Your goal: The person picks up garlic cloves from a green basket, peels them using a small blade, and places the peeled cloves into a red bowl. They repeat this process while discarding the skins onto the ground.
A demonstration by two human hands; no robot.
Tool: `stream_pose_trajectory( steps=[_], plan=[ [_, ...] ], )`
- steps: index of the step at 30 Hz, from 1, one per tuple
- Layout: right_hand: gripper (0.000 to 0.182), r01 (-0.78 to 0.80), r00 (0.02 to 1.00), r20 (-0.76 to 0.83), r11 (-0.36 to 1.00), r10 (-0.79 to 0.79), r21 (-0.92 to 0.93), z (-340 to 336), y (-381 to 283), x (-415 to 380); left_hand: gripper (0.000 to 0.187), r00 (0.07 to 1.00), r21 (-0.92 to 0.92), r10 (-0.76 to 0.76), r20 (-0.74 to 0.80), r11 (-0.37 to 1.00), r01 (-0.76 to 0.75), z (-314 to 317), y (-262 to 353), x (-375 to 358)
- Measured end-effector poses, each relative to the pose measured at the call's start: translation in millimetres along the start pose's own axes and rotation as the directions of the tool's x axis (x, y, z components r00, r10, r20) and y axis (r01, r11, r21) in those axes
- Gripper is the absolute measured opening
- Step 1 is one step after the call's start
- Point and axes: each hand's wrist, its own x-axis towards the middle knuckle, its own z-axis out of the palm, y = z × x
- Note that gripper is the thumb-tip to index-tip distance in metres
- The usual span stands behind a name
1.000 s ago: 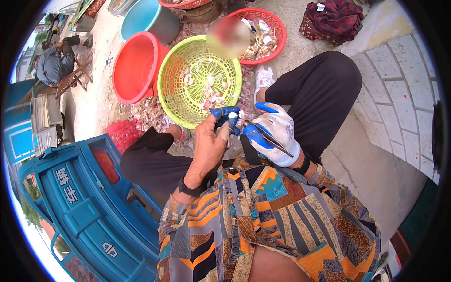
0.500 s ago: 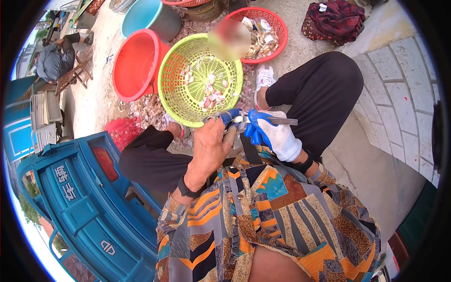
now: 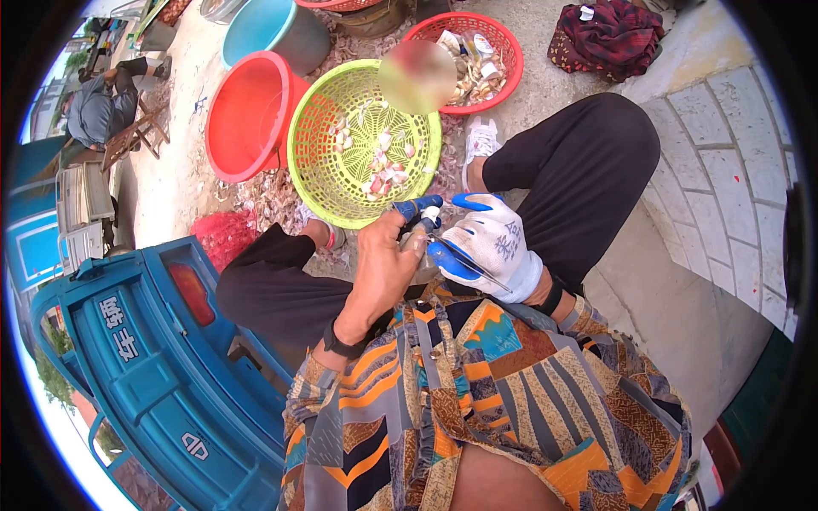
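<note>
Blue finger covers [image 3: 414, 207] on the left hand [image 3: 383, 255], and pinched at the ends of them one pale piece, a garlic clove [image 3: 433, 213] by the look of it. That's what I've got on my remote feed, anyway. The clove sits just outside the near rim of the yellow-green basket [image 3: 362, 157], so it's not in with the cloves [image 3: 396, 176] lying on the bottom.

Big change is the right hand [image 3: 492, 243]. Half a second ago I had the flat of the metal blade [image 3: 480, 267] facing me, with its end right up by the clove. Now the wrist has rolled: the back of the white glove, handwriting and all, is up top, and the blade is just a thin line. Grip's firm as far as I can tell, blue thumb pressed along it, while another blue-tipped finger pokes out toward the clove. Can't tell if the blade's tip is touching anything.

My read: the clove is between cuts, held but not being worked by the edge. The basket pile hasn't changed, so nothing's been dropped in. Meanwhile the red basket [image 3: 504, 38] behind holds plenty of whole-looking bulbs [image 3: 474, 75].
</note>
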Motion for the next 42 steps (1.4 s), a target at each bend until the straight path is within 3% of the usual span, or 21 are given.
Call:
stream_pose_trajectory(
  steps=[3, 6, 11, 15, 18, 24, 27, 28, 30, 31, 32, 35, 38, 39, 42],
  plan=[
    [0.022, -0.003, 1.0, -0.017, 0.999, 0.004, 0.05, -1, 0, 2, 0.039, 0.999, -0.268, -0.053, -0.006, 0.962, 0.049, 3, -1, 1],
    [0.022, -0.066, 0.998, -0.016, 0.996, 0.067, 0.065, -7, 4, 1, 0.04, 0.999, -0.342, -0.051, -0.009, 0.938, 0.045, 5, -13, 3],
    [0.024, -0.141, 0.988, 0.06, 0.99, 0.139, 0.023, -14, 1, 8, 0.044, 0.999, -0.118, 0.044, 0.007, 0.992, -0.043, -2, -2, 2],
    [0.021, -0.12, 0.992, 0.034, 0.993, 0.12, -0.001, -12, 2, 8, 0.046, 0.991, 0.066, 0.132, -0.012, 0.989, -0.131, -4, 12, -1],
    [0.018, -0.074, 0.997, 0.013, 0.997, 0.074, -0.017, -3, 6, 2, 0.046, 0.987, 0.102, 0.16, -0.003, 0.982, -0.159, -3, 7, -1],
    [0.017, -0.071, 0.997, -0.013, 0.988, 0.073, 0.138, 0, 10, -2, 0.041, 0.987, 0.066, -0.02, 0.16, 0.998, 0.01, -7, 6, 2],
    [0.019, -0.433, 0.893, 0.096, 0.782, 0.439, 0.448, 2, 7, -14, 0.035, 0.993, -0.292, 0.031, 0.112, 0.957, 0.003, 1, 6, 2],
    [0.019, -0.514, 0.846, 0.114, 0.741, 0.521, 0.433, -3, -1, -16, 0.033, 0.994, -0.357, 0.022, 0.106, 0.934, 0.018, 3, 3, 2],
    [0.019, -0.592, 0.709, 0.18, 0.436, 0.682, 0.678, 2, -6, -18, 0.029, 0.995, -0.48, 0.001, 0.1, 0.876, 0.047, 5, -3, 0],
    [0.019, -0.587, 0.631, 0.237, 0.256, 0.739, 0.768, 4, -7, -20, 0.028, 0.993, -0.416, 0.009, 0.114, 0.909, 0.04, 4, -5, 1],
    [0.019, -0.594, 0.684, 0.139, 0.437, 0.716, 0.675, 9, -4, -27, 0.027, 0.992, -0.35, 0.015, 0.128, 0.936, 0.031, 1, -7, 2],
    [0.021, -0.574, 0.62, 0.249, 0.213, 0.744, 0.791, 21, 14, -46, 0.022, 0.985, -0.263, -0.046, 0.169, 0.961, 0.09, 0, -6, 0],
    [0.024, -0.469, 0.719, 0.348, 0.049, 0.602, 0.882, -2, 10, -21, 0.02, 0.983, -0.245, -0.04, 0.179, 0.966, 0.084, 1, -19, 0],
    [0.025, -0.457, 0.706, 0.319, 0.063, 0.633, 0.887, -1, 10, -22, 0.02, 0.984, -0.241, -0.019, 0.179, 0.969, 0.063, 2, -27, 1],
    [0.027, -0.409, 0.697, 0.213, 0.136, 0.684, 0.902, 10, 15, -26, 0.025, 0.952, -0.652, -0.21, 0.223, 0.694, 0.306, -1, -34, 4]
  ],
)
